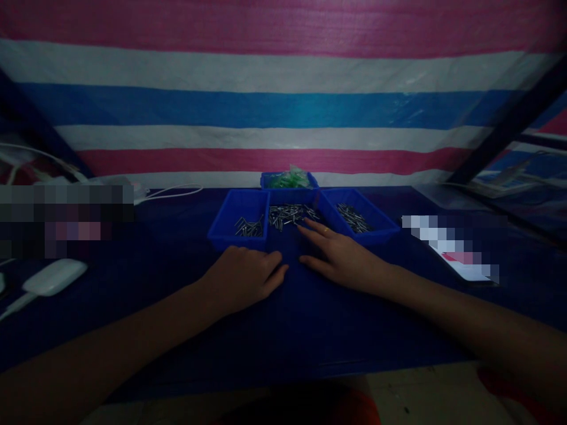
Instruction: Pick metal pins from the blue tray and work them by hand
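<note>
My right hand [348, 260] lies low over the blue table, fingers spread, with a ring on one finger. Its fingertips reach the near edge of a loose pile of short, thin metal rods [290, 213]; I see nothing held in it. In front of the left blue bin [215, 237] is my left hand [241, 277], its fingers curled and the thumb close to the index finger. Whatever it may hold is hidden. Metal rods [248, 227], some apparently bent, lie in that bin. The right blue bin [381, 233] contains more rods [353, 218].
Behind the pile stands a blue bin [264, 182] with green and clear plastic bags [290, 178]. A phone-like object [469, 268], partly pixelated, lies at right. At left are a white device [56, 277] and a white cable [177, 190]. Striped sheeting [283, 109] hangs behind.
</note>
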A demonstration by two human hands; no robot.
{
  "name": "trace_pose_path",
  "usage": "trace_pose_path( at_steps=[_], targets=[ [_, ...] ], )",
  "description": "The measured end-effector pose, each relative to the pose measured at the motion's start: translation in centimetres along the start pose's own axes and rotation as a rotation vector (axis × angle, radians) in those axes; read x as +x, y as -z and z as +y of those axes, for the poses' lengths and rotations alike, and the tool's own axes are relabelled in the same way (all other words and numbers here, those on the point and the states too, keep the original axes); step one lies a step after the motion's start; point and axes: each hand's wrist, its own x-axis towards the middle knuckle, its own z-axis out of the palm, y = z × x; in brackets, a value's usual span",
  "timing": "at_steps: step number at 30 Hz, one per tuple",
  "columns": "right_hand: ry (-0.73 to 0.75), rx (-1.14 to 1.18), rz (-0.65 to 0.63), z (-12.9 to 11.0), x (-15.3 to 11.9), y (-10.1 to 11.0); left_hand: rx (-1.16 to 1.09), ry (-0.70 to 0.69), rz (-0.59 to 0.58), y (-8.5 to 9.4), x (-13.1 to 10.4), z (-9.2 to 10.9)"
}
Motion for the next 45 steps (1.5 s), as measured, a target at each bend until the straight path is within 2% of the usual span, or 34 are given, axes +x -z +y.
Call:
trace_pose_path(
  at_steps=[12, 25, 37, 42, 45],
  targets=[
    [-0.107, -0.265, -0.026, -1.2, 1.4, -1.0, 0.011, 0.007, -0.029, -0.2, 0.1, 0.2],
    [-0.091, -0.278, -0.010, -1.3, 1.5, -0.9, 0.052, 0.006, 0.015, -0.4, 0.3, 0.3],
    [0.029, -0.166, -0.035, -1.2, 0.1, 0.4, 0.018, -0.089, -0.014, -0.2, 0.3, -0.2],
    [0.105, -0.121, -0.062, -1.4, -0.7, 0.9, 0.020, -0.075, -0.036, -0.2, 0.2, -0.2],
    [0.135, -0.118, -0.066, -1.5, -0.8, 1.1, 0.023, -0.018, -0.030, -0.3, 0.2, -0.2]
  ],
)
